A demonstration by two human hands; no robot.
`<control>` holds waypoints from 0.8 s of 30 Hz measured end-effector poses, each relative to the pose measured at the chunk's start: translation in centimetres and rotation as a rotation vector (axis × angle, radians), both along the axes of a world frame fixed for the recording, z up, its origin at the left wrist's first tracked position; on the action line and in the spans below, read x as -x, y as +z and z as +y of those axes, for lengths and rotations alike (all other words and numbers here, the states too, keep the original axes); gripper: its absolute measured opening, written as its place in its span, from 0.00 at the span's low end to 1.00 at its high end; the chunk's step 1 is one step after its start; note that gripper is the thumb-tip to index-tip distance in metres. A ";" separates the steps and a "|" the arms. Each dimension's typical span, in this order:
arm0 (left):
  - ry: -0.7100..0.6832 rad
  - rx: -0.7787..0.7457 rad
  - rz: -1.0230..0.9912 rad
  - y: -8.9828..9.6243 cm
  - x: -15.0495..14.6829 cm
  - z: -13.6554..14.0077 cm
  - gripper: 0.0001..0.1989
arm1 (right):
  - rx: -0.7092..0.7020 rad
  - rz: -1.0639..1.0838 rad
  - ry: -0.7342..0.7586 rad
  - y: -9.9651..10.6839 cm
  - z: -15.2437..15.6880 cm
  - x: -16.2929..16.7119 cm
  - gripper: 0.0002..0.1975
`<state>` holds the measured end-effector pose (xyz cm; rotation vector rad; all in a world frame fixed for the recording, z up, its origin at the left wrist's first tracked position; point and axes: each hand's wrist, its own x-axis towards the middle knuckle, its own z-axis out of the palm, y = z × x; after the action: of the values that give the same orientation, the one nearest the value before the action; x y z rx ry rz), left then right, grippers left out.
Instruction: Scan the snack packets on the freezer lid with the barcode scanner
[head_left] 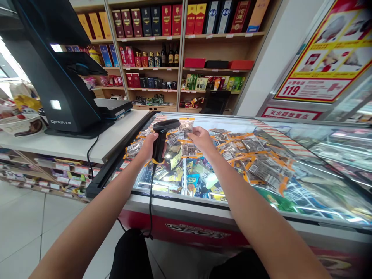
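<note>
Here's the left hand, wrapped firmly round the handle of a black barcode scanner, held upright over the chest freezer, its cord dropping down the front. And over on the other side, the right hand has thumb and fingers pinched on the edge of a small orange-trimmed packet, right beside the scanner's head! Just below that packet another one lies on the glass, and a big heap of similar packets spreads off to the right. Left of the freezer, a black checkout terminal stands on the white counter.
</note>
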<state>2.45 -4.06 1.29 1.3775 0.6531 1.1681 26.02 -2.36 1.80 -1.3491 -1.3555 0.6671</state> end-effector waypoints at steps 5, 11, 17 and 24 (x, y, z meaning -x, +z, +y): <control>-0.007 0.008 0.002 -0.1 0.2 0.0 0.27 | -0.004 -0.026 0.009 0.0 0.0 0.2 0.13; 0.094 0.045 -0.064 0.1 0.4 0.1 0.25 | 0.050 -0.275 -0.159 0.5 0.5 -1.7 0.20; 0.141 0.085 -0.275 1.2 1.7 1.5 0.25 | 0.078 -0.819 -0.425 1.4 -1.1 -3.2 0.19; 0.117 0.137 -0.452 2.6 2.6 1.4 0.28 | -0.051 -0.549 0.273 -1.3 -2.3 6.5 0.15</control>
<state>-0.15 -2.66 3.85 0.9247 0.4811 1.4418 19.51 -4.67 0.47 -1.3726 -2.0080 0.4465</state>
